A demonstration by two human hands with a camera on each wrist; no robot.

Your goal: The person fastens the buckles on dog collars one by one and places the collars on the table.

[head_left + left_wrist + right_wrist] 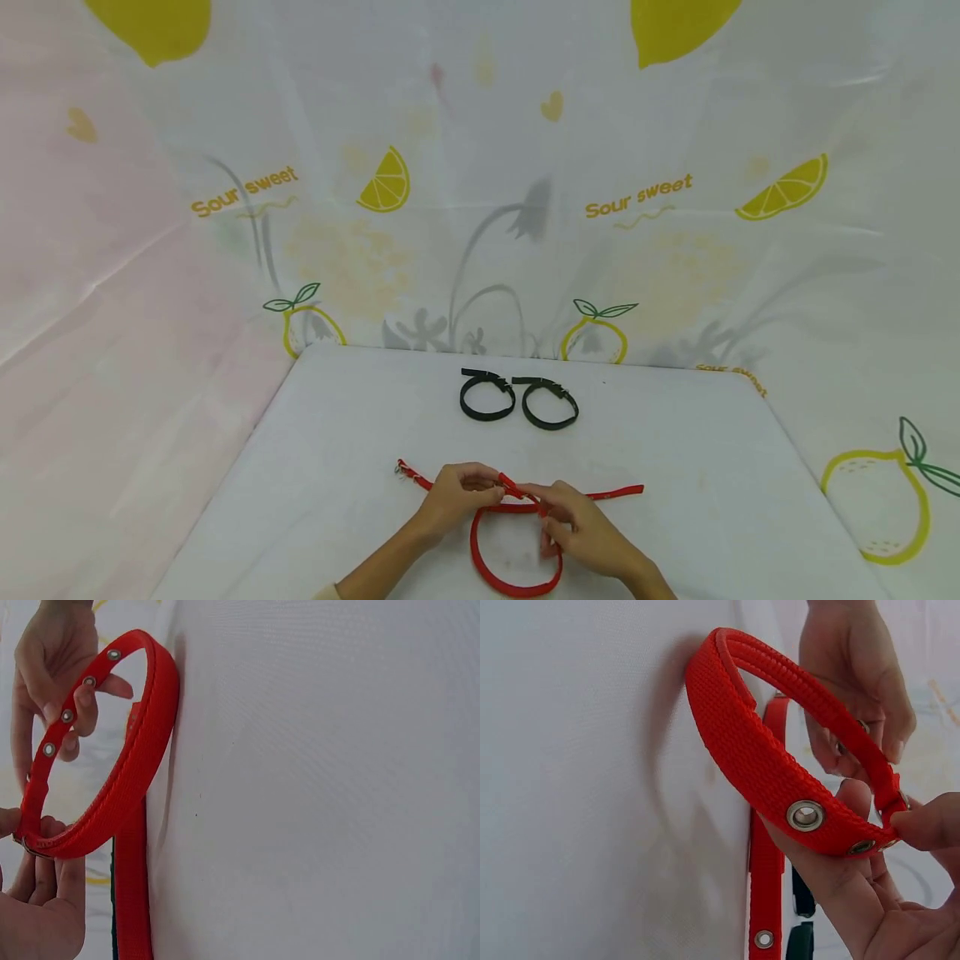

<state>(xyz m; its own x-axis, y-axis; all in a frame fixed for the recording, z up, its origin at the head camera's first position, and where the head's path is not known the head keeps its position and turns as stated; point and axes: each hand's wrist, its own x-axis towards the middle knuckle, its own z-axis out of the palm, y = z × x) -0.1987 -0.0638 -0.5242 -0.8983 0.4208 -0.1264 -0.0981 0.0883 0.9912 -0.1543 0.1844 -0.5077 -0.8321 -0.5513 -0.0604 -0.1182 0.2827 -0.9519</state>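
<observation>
A red collar [479,557] with metal eyelets is bent into a loop and held by both hands just over the white table. My left hand [453,500] pinches it at the buckle [34,850], thumb on one side and fingers on the other. On the strap's eyelet part, my right hand [588,529] grips with thumb and fingers, as the right wrist view [900,907] shows from close by. Behind the loop a second red collar [622,492] lies stretched out, its middle hidden by the hands.
Two black collars [486,416], each buckled into a loop with a loose strap end, lie side by side farther back on the white table [337,433]. A lemon-printed cloth [480,167] hangs behind the table's far edge.
</observation>
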